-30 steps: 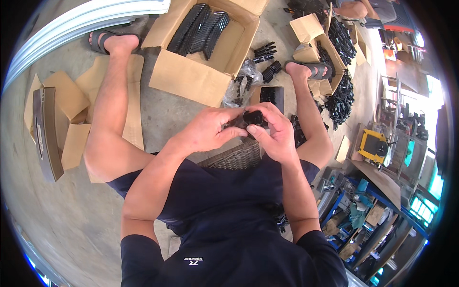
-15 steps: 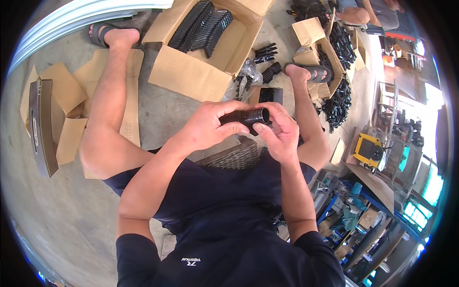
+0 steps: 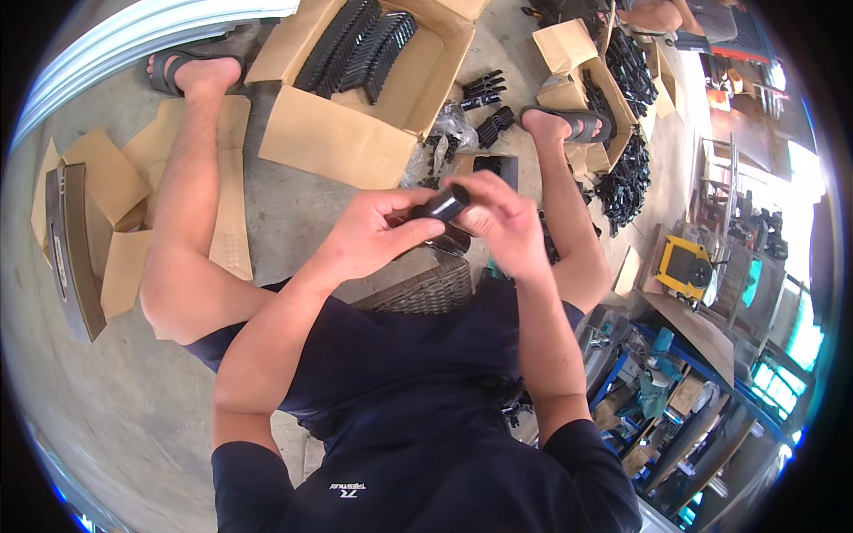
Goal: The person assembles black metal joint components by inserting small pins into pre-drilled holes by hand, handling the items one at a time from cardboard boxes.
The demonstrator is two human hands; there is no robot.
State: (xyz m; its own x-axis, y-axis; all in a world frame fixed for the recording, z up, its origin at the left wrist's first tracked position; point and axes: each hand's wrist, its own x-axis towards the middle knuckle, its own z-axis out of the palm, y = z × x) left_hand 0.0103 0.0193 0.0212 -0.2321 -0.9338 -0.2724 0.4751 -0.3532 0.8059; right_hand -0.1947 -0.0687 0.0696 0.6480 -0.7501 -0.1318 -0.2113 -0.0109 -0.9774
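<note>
I sit on the floor with my legs apart. Both hands meet in front of me around a short black plastic cylinder part [image 3: 442, 205]. My left hand [image 3: 369, 235] grips it from below and the left, thumb along its side. My right hand [image 3: 505, 222] closes over its right end, fingers curled. Under the hands sits a woven brown basket [image 3: 422, 289], with more black parts [image 3: 451, 240] just beneath my fingers.
An open cardboard box [image 3: 355, 133] with rows of black parts [image 3: 360, 49] stands ahead between my feet. Loose black parts [image 3: 484, 107] and a second box [image 3: 595, 75] lie at the right. Flattened cardboard [image 3: 107, 204] lies left. Another person's legs [image 3: 657, 13] show at the top right.
My hands have lifted a little and turned the black part, so its rounded end now points up and right. The view has shifted slightly.
</note>
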